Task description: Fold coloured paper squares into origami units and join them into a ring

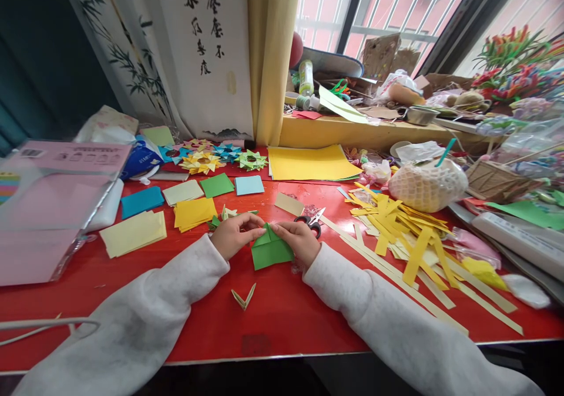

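A partly folded sheet of green paper point(272, 253) is held between my two hands above the red table, its top drawn to a point. My left hand point(238, 234) pinches the upper left edge with thumb and forefinger. On the other side, my right hand point(300, 240) grips the upper right edge. Just behind my right hand lie scissors with dark handles point(314, 224). Below the green paper rests a small cream folded V-shaped piece point(244, 297). More folded pieces point(227, 214) show partly behind my left hand.
Stacks of yellow point(194, 213), cream point(133, 233), blue point(141, 201) and green paper point(217, 185) lie to the left. Folded paper stars point(200, 162) sit behind them. Yellow and cream strips point(396, 225) are heaped at right, near a netted round object point(428, 184).
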### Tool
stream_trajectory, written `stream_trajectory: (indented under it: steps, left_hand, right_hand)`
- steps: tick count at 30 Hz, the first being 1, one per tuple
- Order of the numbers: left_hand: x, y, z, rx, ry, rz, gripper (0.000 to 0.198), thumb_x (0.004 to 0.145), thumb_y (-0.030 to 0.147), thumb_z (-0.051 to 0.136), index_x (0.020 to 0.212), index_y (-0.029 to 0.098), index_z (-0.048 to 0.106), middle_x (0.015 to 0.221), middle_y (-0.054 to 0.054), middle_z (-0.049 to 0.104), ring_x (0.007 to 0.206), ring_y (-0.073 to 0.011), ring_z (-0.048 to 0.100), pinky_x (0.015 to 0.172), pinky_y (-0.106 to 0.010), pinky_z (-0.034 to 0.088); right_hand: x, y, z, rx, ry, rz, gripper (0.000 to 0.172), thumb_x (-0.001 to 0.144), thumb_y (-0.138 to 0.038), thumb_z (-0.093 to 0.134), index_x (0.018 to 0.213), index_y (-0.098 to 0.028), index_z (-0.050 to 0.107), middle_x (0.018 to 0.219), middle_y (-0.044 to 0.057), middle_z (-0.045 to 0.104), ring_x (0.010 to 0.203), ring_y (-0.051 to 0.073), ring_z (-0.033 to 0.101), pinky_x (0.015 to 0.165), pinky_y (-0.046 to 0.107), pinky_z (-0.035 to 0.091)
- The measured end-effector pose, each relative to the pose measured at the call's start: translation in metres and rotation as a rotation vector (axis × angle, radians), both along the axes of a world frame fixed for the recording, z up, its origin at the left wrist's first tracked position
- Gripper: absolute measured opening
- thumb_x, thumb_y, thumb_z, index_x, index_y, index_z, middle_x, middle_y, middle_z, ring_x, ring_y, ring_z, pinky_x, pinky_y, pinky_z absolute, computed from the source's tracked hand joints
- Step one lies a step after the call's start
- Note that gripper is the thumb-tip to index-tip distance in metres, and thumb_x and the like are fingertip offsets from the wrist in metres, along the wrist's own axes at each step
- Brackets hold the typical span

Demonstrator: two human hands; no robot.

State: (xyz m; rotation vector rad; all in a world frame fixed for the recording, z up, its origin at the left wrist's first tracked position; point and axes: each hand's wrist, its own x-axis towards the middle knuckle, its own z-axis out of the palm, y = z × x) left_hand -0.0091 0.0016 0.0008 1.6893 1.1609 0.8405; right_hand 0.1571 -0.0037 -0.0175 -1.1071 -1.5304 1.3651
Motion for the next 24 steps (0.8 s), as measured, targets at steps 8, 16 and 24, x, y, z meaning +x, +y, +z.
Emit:
stream_trajectory:
  steps: [8,16,24]
  left_hand:
    - [-0.001,0.001,-0.003,0.042,0.001,-0.004,0.026,0.066,0.035,0.057,0.081,0.014,0.057,0.066,-0.001,0.054,0.058,-0.0114,0.048,0.055,-0.024,0.04]
    - [-0.001,-0.002,0.003,0.092,0.047,-0.013,0.022,0.068,0.036,0.055,0.071,0.014,0.059,0.064,0.0,0.055,0.057,-0.0107,0.047,0.053,-0.022,0.038]
    - [0.0,-0.002,0.007,0.017,-0.15,0.145,0.022,0.068,0.035,0.056,0.064,0.014,0.055,0.05,0.004,0.046,0.042,-0.0047,0.037,0.04,-0.017,0.029]
  right_hand:
    - [0.001,0.0,0.003,-0.004,0.016,0.046,0.038,0.069,-0.046,0.051,0.074,-0.01,0.061,0.059,0.002,0.054,0.053,0.01,0.046,0.047,0.021,0.034]
    - [0.001,-0.004,0.004,0.202,-0.198,0.016,0.034,0.072,-0.043,0.049,0.069,-0.011,0.062,0.054,0.0,0.049,0.052,0.009,0.042,0.045,0.02,0.031]
    - [0.006,0.006,0.009,0.03,0.028,-0.076,0.028,0.066,-0.041,0.056,0.066,-0.013,0.06,0.054,-0.001,0.051,0.05,0.009,0.046,0.047,0.02,0.038]
